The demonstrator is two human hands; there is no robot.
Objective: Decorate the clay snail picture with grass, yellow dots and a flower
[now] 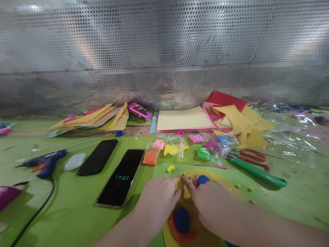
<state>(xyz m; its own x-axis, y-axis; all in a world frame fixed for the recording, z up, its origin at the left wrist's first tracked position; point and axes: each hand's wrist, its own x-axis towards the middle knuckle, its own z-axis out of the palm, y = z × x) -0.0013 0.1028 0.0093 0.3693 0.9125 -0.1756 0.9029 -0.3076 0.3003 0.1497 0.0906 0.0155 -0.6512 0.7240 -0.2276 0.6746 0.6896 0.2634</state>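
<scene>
Looks like you're at the placing/pressing step: left hand (159, 193) and right hand (216, 200) fingertips close together over the yellow cutout (203, 236), beneath both. Can't tell if either grip holds anything. Next likely needs light fingertip pressure.

two hands (160, 193) are working right of one lit phone (123, 175), where two blue discs (182, 220), at least four yellow dabs (170, 168), at least seven bagged lumps (150, 157), one pink stick (210, 166) and one pair of scissors (252, 150) are sitting. one glue gun (50, 164) and one black slab (98, 157) are lying left of it, one purple canister (140, 111) behind it.
</scene>
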